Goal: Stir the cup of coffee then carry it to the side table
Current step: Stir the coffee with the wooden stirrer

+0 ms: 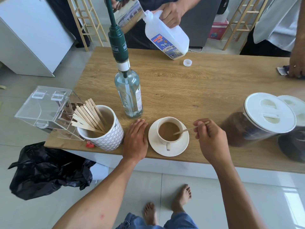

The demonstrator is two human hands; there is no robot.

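Bare forearms [102, 187], bare feet [180, 198], frayed blue denim [132, 220]

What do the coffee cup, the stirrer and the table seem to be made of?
The cup looks like glazed ceramic: white, glossy. The stirrer seems thin pale wood, unfinished. The table is wood or laminate, matte, with visible grain.

White cup [171, 129] holds tan coffee [168, 131]; the stick holder [105, 138] has a grey-white diamond pattern.

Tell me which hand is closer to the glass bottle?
Left. The left hand rests flat right by the glass bottle; the right hand, past the cup, pinches the stir stick.
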